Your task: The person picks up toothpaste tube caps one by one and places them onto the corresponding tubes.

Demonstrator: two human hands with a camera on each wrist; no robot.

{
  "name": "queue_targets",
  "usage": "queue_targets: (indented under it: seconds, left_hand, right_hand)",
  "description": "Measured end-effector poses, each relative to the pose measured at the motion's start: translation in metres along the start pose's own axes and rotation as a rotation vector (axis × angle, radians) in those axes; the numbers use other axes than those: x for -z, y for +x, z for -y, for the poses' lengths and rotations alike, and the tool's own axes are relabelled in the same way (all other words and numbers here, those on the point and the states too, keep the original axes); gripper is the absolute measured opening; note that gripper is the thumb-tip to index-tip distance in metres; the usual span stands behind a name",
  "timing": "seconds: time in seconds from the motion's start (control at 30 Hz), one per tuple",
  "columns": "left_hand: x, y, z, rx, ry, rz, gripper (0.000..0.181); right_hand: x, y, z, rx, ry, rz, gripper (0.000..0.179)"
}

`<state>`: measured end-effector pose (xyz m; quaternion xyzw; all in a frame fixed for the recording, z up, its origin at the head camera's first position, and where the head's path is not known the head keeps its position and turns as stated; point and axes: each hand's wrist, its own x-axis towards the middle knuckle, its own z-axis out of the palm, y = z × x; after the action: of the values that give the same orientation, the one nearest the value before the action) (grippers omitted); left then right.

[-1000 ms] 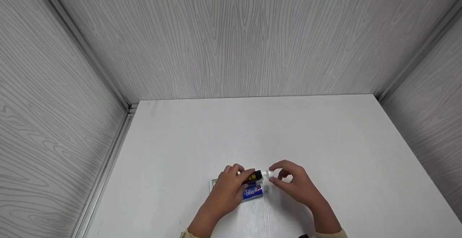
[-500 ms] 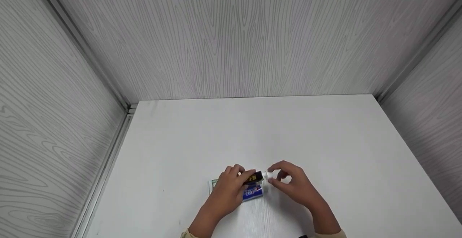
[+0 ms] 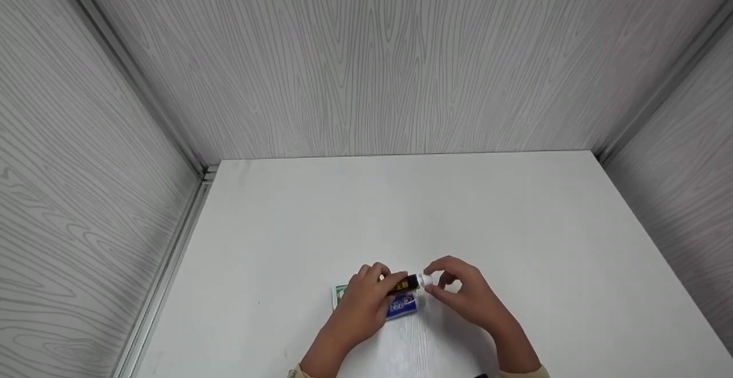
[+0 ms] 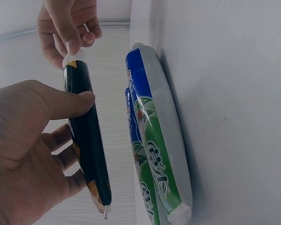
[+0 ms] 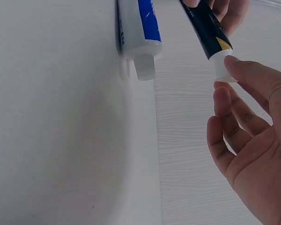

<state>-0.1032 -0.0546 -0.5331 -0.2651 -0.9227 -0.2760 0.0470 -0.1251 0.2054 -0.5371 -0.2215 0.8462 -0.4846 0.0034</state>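
My left hand [image 3: 359,303] grips a black toothpaste tube [image 4: 86,126] with gold markings, its thumb lying across the body in the left wrist view. At the tube's end is a white cap [image 5: 221,65], which my right hand [image 3: 467,289] pinches between thumb and finger. The tube is held above two toothpaste tubes in blue, green and white [image 4: 154,136], which lie side by side on the table. In the head view my left hand hides much of those two, leaving a blue end [image 3: 402,306] in sight.
The white table [image 3: 401,206] carries these tubes near its front. Grey wood-grain panels stand at the back [image 3: 366,63], the left [image 3: 86,195] and the right [image 3: 681,114]. A metal rail [image 3: 163,275] runs along the left edge.
The black tube has shifted slightly right and down, and its dark end now sits closer to the white cap. The right hand has hardly moved and still pinches the cap.
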Motion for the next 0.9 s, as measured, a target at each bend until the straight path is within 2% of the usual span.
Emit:
queue_targets:
  seconds: [0.5, 0.9]
  left_hand:
    - [0.0009, -0.0005, -0.0014, 0.007, 0.006, 0.028, 0.045]
    - [0.0039, -0.0007, -0.0048, -0.032, -0.001, 0.008, 0.044]
  right_hand:
    - [0.0009, -0.0014, 0.0015, -0.025, -0.015, 0.046, 0.028]
    - [0.0022, -0.0006, 0.0014, -0.045, 0.005, 0.052, 0.023]
